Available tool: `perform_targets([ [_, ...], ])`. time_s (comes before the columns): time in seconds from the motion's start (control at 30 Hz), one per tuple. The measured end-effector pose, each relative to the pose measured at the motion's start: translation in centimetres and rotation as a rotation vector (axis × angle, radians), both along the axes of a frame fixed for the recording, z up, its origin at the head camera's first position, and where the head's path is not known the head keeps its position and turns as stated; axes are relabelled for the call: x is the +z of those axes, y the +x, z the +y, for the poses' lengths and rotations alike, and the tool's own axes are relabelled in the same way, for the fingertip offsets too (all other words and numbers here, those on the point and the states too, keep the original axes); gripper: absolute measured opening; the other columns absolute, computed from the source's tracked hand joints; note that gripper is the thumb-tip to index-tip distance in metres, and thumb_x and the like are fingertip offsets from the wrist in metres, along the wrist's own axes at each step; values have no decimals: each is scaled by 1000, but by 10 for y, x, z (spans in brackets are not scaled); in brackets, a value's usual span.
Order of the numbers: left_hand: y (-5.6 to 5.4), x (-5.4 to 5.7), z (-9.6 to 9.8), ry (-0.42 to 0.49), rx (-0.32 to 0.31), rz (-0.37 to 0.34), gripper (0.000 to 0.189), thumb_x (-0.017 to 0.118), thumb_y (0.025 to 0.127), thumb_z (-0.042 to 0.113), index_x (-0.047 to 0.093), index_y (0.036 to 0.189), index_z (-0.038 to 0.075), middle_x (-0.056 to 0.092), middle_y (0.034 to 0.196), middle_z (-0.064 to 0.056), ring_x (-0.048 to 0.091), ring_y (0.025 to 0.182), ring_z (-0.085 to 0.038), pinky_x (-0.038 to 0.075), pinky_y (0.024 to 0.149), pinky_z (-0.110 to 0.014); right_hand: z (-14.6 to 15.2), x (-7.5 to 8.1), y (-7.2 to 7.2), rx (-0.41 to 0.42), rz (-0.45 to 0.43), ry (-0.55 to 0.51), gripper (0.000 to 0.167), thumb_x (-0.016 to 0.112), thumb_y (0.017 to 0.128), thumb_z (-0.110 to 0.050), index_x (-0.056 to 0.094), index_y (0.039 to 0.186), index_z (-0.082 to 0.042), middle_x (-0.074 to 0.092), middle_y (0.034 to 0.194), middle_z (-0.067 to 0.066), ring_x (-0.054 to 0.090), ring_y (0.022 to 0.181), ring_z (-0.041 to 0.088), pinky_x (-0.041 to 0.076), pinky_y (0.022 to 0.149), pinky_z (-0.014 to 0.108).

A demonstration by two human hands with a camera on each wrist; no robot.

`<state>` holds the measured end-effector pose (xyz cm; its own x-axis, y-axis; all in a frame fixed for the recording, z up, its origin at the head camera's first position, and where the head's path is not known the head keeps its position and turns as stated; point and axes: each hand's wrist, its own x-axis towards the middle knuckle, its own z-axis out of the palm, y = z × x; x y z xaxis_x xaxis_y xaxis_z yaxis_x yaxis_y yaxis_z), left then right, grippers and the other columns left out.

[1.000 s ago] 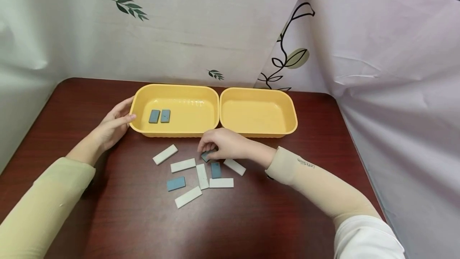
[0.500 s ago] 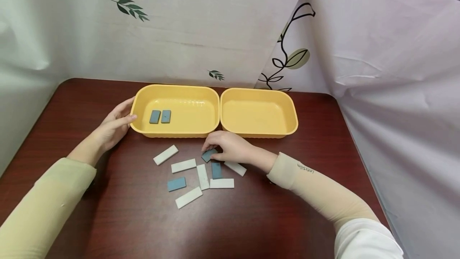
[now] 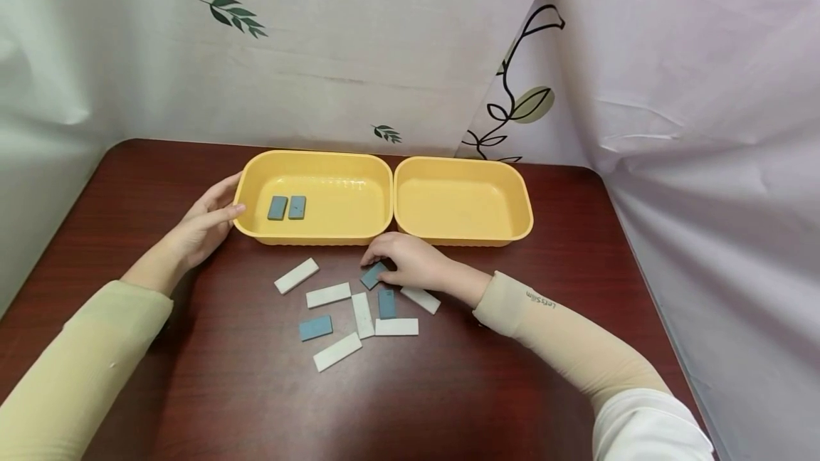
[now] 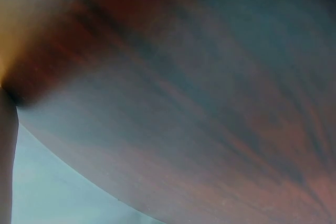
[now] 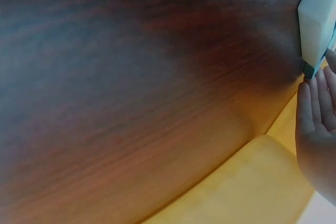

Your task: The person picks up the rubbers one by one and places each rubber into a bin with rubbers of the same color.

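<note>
While my left grip (image 3: pixel 203 225) holds the left tray (image 3: pixel 339 208) by its end, thumb over the rim, a pair of blue tiles (image 3: pixel 277 208) lies inside. White tiles (image 3: pixel 329 295) and two loose blue tiles (image 3: pixel 316 328) clutter the bench (image 3: pixel 487 390). My right grip (image 3: pixel 406 262), fingers curled, pinches a small blue tile (image 3: pixel 371 276) just before the trays' meeting walls; beyond stands the right tray (image 3: pixel 461 208).

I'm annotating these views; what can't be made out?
Head: left hand, some fingertips behind the left yellow rounded plastic tray.
Head: part of the blue-grey rectangular block, covered by the right hand.
Right wrist: white rectangular block, cut off at right.
Left wrist: yellow patch, blurred.
</note>
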<state>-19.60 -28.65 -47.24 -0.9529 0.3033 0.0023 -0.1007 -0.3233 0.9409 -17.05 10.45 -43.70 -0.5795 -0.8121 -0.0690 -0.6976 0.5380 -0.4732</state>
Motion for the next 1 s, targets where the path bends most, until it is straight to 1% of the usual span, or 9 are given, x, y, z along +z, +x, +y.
perform_targets([
  [0.27, 0, 1, 0, 2, 1, -1, 53, 46, 106, -8, 49, 149, 23, 52, 146, 11, 57, 127, -1, 48, 103, -11, -1, 2, -1, 26, -15, 15, 24, 76, 97, -8, 77, 121, -12, 75, 123, 3, 67, 117, 18, 55, 106, 34],
  [0.67, 1, 2, 1, -37, -6, 8, 55, 47, 107, -6, 43, 154, 21, 48, 149, 12, 53, 130, 0, 44, 105, -13, 1, 5, 0, 95, 43, 34, 22, 78, 95, -11, 77, 117, -12, 73, 114, 2, 65, 113, 18, 53, 105, 34],
  [1.0, 2, 1, 0, -47, -6, 1, 56, 48, 107, -5, 41, 156, 20, 45, 150, 12, 52, 132, 0, 42, 106, -13, 1, 8, 1, 123, 74, 35, 15, 80, 93, -10, 76, 107, -13, 70, 105, 1, 61, 100, 17, 53, 95, 33],
])
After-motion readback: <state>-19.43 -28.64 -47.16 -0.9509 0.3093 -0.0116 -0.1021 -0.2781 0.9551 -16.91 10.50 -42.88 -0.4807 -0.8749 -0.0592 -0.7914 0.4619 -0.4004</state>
